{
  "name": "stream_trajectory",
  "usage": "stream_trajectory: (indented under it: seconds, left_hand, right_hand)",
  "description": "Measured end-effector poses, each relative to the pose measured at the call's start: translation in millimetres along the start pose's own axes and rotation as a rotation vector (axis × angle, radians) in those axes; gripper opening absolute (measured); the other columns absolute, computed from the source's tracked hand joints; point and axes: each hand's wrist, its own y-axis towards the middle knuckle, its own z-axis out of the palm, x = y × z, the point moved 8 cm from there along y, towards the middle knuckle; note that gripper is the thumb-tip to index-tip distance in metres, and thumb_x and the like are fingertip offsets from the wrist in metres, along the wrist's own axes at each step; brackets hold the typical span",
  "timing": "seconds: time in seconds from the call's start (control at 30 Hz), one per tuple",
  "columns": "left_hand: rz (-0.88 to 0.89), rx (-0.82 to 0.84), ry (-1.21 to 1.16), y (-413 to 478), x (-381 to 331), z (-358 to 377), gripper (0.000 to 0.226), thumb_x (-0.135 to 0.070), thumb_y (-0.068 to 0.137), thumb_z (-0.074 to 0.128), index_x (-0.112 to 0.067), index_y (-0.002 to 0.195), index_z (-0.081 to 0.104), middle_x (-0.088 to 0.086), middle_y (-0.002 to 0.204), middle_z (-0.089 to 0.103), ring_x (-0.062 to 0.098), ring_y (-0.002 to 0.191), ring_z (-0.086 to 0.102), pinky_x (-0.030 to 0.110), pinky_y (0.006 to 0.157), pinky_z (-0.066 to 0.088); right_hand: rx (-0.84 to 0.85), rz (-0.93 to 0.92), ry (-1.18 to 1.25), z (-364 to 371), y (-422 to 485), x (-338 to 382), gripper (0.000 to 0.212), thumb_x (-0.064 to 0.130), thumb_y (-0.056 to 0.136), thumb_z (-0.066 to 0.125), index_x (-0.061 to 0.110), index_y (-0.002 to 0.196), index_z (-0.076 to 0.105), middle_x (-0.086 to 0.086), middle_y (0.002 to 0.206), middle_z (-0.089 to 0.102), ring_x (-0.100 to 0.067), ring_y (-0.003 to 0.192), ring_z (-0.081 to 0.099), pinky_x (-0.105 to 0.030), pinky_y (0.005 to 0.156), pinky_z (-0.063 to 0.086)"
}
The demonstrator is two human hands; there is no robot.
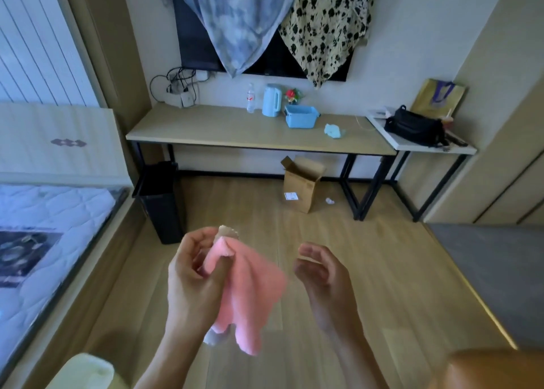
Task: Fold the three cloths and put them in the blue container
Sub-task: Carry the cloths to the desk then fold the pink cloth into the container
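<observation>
My left hand pinches the top corner of a pink cloth, which hangs loose and unfolded in mid-air over the floor. A beige cloth corner pokes up behind my fingers, and a pale bit shows under the pink one. My right hand hovers just right of the pink cloth, fingers curled and apart, holding nothing. The blue container stands far off on the long desk. A crumpled light blue cloth lies on the desk to its right.
A kettle, a water bottle and a small flower pot stand by the container. A black bag rests on a white side table. A black bin and an open cardboard box sit on the wooden floor. A bed lies left.
</observation>
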Motion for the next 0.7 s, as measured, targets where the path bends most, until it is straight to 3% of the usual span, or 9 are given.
stream_trajectory:
  seconds: [0.33, 0.5, 0.7]
  left_hand:
    - [-0.021, 0.005, 0.003, 215, 36, 107, 0.027, -0.012, 0.088, 0.072, -0.029, 0.107, 0.064, -0.007, 0.095, 0.075, 0.008, 0.087, 0.072, 0.039, 0.077, 0.06]
    - [-0.028, -0.022, 0.013, 323, 58, 162, 0.031, -0.004, 0.087, 0.071, -0.025, 0.109, 0.065, -0.007, 0.097, 0.075, 0.01, 0.089, 0.073, 0.036, 0.078, 0.061]
    - [-0.014, -0.07, 0.029, 448, 62, 212, 0.03, -0.008, 0.088, 0.072, -0.025, 0.111, 0.064, -0.006, 0.097, 0.074, 0.011, 0.089, 0.073, 0.039, 0.076, 0.061]
  right_hand:
    - [0.001, 0.061, 0.072, 26, 232, -23, 0.031, 0.03, 0.078, 0.069, 0.025, 0.108, 0.069, 0.011, 0.107, 0.074, 0.001, 0.088, 0.068, -0.028, 0.087, 0.049]
    - [0.059, 0.012, 0.097, 43, 372, -32, 0.032, 0.028, 0.08, 0.071, 0.024, 0.112, 0.069, 0.019, 0.108, 0.072, -0.002, 0.098, 0.069, -0.029, 0.092, 0.053]
    - [0.14, -0.044, 0.108, 69, 517, -16, 0.028, 0.011, 0.09, 0.071, 0.02, 0.117, 0.067, 0.007, 0.109, 0.073, -0.002, 0.101, 0.069, -0.019, 0.088, 0.052]
